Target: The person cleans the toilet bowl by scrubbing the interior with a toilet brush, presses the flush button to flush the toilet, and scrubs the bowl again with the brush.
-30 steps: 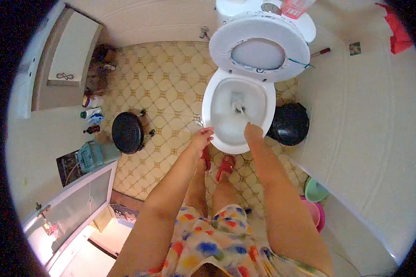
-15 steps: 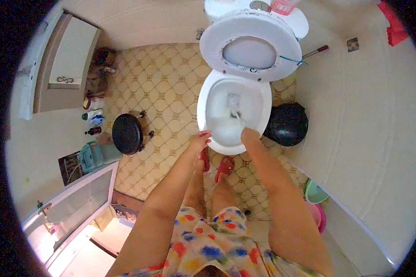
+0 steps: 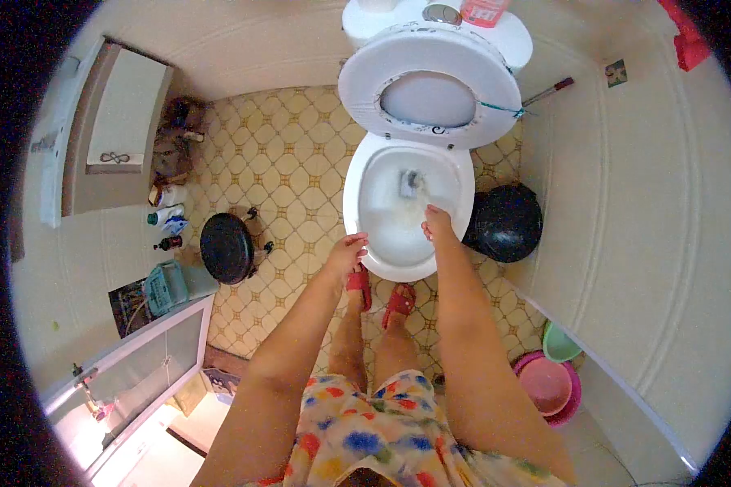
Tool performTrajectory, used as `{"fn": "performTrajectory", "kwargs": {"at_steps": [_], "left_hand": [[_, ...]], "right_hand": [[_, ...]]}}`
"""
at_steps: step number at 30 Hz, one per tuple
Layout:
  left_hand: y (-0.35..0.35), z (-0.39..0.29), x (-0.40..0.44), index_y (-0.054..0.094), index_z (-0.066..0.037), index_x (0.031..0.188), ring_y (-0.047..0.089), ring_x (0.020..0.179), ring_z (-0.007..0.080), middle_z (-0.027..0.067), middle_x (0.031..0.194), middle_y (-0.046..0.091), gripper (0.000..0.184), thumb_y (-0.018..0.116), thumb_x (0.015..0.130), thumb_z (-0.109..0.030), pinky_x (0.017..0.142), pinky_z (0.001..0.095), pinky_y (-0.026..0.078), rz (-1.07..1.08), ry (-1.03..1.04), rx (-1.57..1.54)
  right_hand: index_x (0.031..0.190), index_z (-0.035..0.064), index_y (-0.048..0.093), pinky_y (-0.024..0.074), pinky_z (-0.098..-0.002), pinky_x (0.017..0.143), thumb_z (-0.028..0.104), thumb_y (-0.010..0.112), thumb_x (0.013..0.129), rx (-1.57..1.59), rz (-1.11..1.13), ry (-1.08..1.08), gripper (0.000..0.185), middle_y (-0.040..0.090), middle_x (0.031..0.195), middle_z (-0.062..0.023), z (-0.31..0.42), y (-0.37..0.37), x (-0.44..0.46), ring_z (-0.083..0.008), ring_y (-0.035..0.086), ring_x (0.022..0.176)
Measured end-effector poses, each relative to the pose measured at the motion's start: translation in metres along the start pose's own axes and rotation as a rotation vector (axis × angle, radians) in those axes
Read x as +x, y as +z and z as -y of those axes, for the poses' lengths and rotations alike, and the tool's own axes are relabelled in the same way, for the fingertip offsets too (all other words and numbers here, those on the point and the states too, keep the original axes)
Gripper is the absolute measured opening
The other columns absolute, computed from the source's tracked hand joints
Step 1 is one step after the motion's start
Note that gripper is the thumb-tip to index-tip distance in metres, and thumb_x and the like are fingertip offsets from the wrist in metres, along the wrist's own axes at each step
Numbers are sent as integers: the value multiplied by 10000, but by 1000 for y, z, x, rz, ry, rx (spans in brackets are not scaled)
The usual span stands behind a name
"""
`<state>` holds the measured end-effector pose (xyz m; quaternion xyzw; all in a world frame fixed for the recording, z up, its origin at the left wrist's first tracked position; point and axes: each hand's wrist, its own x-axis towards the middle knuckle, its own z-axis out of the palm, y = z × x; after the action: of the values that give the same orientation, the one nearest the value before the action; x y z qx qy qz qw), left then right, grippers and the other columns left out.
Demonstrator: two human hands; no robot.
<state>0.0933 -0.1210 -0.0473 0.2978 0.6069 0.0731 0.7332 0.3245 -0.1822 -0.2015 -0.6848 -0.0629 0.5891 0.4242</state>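
Note:
The white toilet stands ahead with its lid and seat raised. My right hand is closed over the right side of the bowl. From it a pale, blurred stick with a dark end reaches toward the drain; it looks like a toilet brush, though its handle is mostly hidden by my fingers. Frothy water lies around it. At the left front rim is my left hand, its fingers loosely apart and close to the rim; whether they touch it I cannot tell.
A black bin stands right of the toilet, a black round stool to the left. Bottles line the left wall below a cabinet. Pink and green basins sit at lower right. A red bottle rests on the tank.
My right hand has moved farther into the bowl, and the brush's dark end has shifted toward the back. My left hand stays by the rim. The view has shifted slightly, showing more of the pink basin.

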Motion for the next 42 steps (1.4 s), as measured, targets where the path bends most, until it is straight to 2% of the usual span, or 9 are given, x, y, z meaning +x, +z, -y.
{"fn": "performTrajectory", "kwargs": {"at_steps": [4,13,16,20,23,26,28,32,42], "left_hand": [[3,9,5,538,-86,1009,488,733,121,6,860,569,246,521,766,-119,595,225,413,37,11,42],[12,-7,-5,529,-70,1000,483,730,131,13,851,562,256,549,762,-161,605,238,398,-22,-36,68],[8,3,-3,524,-57,1004,483,736,133,18,831,556,257,543,766,-152,572,234,406,-9,12,86],[8,9,-2,515,-45,1018,484,700,126,29,806,550,270,538,770,-149,498,211,407,12,-2,67],[10,11,-7,512,-51,1025,482,667,117,33,793,546,266,527,776,-144,460,200,400,18,-1,6],[15,1,-19,510,-60,1024,483,657,110,30,802,544,252,512,783,-134,451,200,394,34,2,2],[14,7,-13,509,-67,1026,483,665,106,27,815,543,247,501,785,-122,444,208,392,26,6,20],[11,0,-12,510,-82,1029,495,693,108,25,853,549,244,485,787,-107,496,206,403,12,6,33],[14,6,-36,512,-60,1032,493,733,101,39,911,544,244,464,793,-80,592,198,428,25,16,12]], "right_hand": [[1025,114,415,253,-294,242,301,489,790,527,-125,119,310,447,490,-60,31,-4,-54,-151,317,269],[664,111,391,264,-281,281,189,391,766,799,-50,339,129,437,488,-54,-14,42,51,-143,334,306],[669,111,419,265,-291,279,185,403,765,618,-151,356,122,439,483,-65,61,58,-11,-160,357,314],[762,53,510,345,-338,327,168,422,757,-104,55,-88,145,493,521,-99,12,78,-25,-208,452,373],[918,21,529,405,-339,381,144,416,802,-538,344,-28,204,531,629,-108,30,69,-89,-205,540,495],[890,30,559,461,-354,522,125,399,770,-1224,144,-772,222,583,761,-151,-49,21,-68,-252,589,677],[853,49,579,464,-368,639,121,398,743,-1543,176,-312,224,580,856,-167,24,2,-97,-271,575,807],[758,60,596,471,-358,542,128,413,763,-1570,-245,-381,195,610,741,-103,84,-35,-80,-258,600,669],[750,29,588,472,-391,612,99,405,744,-1370,96,-274,196,594,824,-143,23,24,-195,-293,588,741]]}}
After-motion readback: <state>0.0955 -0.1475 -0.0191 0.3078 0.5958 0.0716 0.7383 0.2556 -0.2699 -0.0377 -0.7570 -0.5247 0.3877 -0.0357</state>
